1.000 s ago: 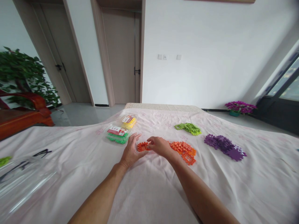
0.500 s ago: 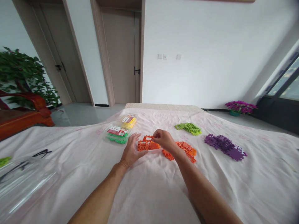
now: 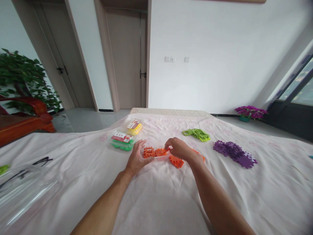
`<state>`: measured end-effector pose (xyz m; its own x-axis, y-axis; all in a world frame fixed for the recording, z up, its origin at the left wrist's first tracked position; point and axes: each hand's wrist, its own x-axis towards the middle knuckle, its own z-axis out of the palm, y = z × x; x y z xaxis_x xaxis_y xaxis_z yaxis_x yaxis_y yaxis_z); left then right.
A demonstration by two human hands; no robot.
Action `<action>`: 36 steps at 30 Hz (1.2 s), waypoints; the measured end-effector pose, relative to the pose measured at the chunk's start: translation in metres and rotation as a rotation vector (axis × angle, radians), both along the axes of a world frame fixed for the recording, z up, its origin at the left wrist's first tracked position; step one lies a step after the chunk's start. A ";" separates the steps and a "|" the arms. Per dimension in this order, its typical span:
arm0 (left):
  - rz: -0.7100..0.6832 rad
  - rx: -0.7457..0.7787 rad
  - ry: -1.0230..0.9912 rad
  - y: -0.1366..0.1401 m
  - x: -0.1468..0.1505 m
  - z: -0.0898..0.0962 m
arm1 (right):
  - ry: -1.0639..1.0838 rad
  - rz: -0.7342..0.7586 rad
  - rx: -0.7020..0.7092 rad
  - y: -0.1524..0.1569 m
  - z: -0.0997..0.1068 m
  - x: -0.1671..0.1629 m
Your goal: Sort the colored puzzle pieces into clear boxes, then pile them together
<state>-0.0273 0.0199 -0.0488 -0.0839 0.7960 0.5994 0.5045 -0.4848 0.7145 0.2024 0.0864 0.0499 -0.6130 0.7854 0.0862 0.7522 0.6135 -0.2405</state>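
Note:
A clear plastic box (image 3: 160,158) with orange interlocking puzzle pieces (image 3: 149,152) inside sits in front of me. My left hand (image 3: 138,155) grips its left end, thumb along the near side and fingers behind. Over the box's right end, my right hand (image 3: 179,148) is closed, fingertips pinched on an orange puzzle piece (image 3: 167,149) that they largely hide. Loose orange pieces (image 3: 176,161) lie on the cloth just right of the box, partly covered by my right hand and forearm.
Lidded boxes of green pieces (image 3: 121,141) and yellow pieces (image 3: 135,126) stand at the left. Lime pieces (image 3: 197,134) and purple pieces (image 3: 235,154) lie in piles at the right. Clear plastic containers (image 3: 26,192) and dark-framed glasses (image 3: 42,161) are at the near left.
My right hand has moved a little right and down, from the box's middle to its right end. The orange frame-like piece it held up no longer shows above the box. My left hand stays put.

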 end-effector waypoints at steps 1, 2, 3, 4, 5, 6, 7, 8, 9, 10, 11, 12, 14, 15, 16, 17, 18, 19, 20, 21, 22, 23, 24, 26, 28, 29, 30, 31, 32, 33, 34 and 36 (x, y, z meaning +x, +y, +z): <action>0.001 -0.002 -0.001 0.000 0.000 0.000 | -0.004 0.020 -0.015 0.000 0.001 0.001; 0.003 -0.002 -0.004 0.000 0.000 0.000 | -0.007 0.033 -0.027 0.000 0.001 0.002; 0.005 -0.001 -0.008 0.001 0.000 0.000 | -0.007 0.041 -0.035 -0.001 0.002 0.003; 0.008 0.001 -0.008 0.001 0.000 0.000 | -0.009 0.047 -0.041 -0.002 0.003 0.003; 0.012 0.001 -0.002 0.001 0.000 0.000 | -0.012 0.052 -0.047 -0.003 0.004 0.003; 0.017 0.000 0.005 0.001 0.000 0.000 | -0.017 0.060 -0.054 -0.005 0.005 0.003; 0.019 0.001 0.010 0.001 0.000 0.000 | -0.023 0.068 -0.064 -0.006 0.007 0.003; 0.018 0.001 0.011 0.001 0.000 0.000 | -0.027 0.076 -0.074 -0.008 0.009 0.003; 0.014 0.001 0.009 0.001 0.000 0.000 | -0.030 0.085 -0.084 -0.009 0.011 0.004; 0.010 0.002 0.004 0.001 0.000 0.000 | -0.032 0.094 -0.091 -0.010 0.012 0.004; 0.006 0.004 -0.001 0.001 0.000 0.000 | -0.034 0.098 -0.093 -0.011 0.014 0.004; 0.003 0.005 -0.005 0.001 0.000 0.000 | -0.034 0.098 -0.088 -0.012 0.015 0.004; 0.005 0.004 -0.002 0.001 0.000 0.000 | -0.031 0.078 -0.069 -0.012 0.016 0.003; 0.009 0.003 0.001 0.001 0.000 -0.001 | -0.025 0.062 -0.058 -0.012 0.017 0.002; 0.012 0.001 0.004 0.002 0.000 -0.001 | -0.016 0.046 -0.046 -0.011 0.017 0.001; 0.015 -0.002 0.007 0.002 -0.001 -0.001 | -0.006 0.033 -0.033 -0.011 0.017 0.000; 0.016 -0.003 0.008 0.002 -0.001 -0.002 | 0.007 0.024 -0.021 -0.010 0.016 -0.001; 0.015 -0.001 0.009 0.002 -0.001 -0.002 | 0.021 0.018 -0.005 -0.010 0.015 -0.003; 0.015 0.003 0.011 0.002 -0.001 -0.002 | 0.037 0.018 0.013 -0.009 0.014 -0.004; 0.016 0.006 0.017 0.003 -0.001 -0.002 | 0.051 0.021 0.029 -0.008 0.013 -0.004; 0.018 0.006 0.022 0.003 -0.001 -0.002 | 0.059 0.025 0.040 -0.007 0.011 -0.005; 0.020 0.005 0.024 0.003 -0.001 -0.002 | 0.058 0.034 0.040 -0.006 0.009 -0.005; 0.020 0.002 0.022 0.003 -0.001 -0.002 | 0.049 0.043 0.031 -0.006 0.007 -0.005; 0.016 -0.001 0.009 0.002 -0.001 -0.002 | 0.025 0.055 -0.005 -0.006 0.006 -0.004; 0.014 0.002 0.005 0.002 -0.001 -0.001 | 0.029 0.042 -0.022 -0.007 0.008 -0.003; 0.020 0.002 0.014 0.002 -0.001 -0.001 | 0.048 0.027 -0.017 -0.008 0.011 -0.002; 0.029 0.001 0.028 0.002 -0.001 -0.001 | 0.073 0.004 -0.004 -0.009 0.014 0.000; 0.039 -0.001 0.042 0.001 -0.001 0.000 | 0.097 -0.026 0.014 -0.010 0.017 0.002; 0.047 -0.002 0.054 0.001 -0.001 0.000 | 0.117 -0.065 0.032 -0.010 0.020 0.004; 0.051 -0.003 0.061 0.001 -0.002 0.000 | 0.127 -0.108 0.047 -0.009 0.022 0.007; 0.052 -0.003 0.062 0.001 -0.002 0.001 | 0.121 -0.155 0.053 -0.008 0.024 0.010; 0.051 0.001 0.052 0.000 -0.002 0.001 | 0.067 -0.241 0.039 -0.005 0.024 0.017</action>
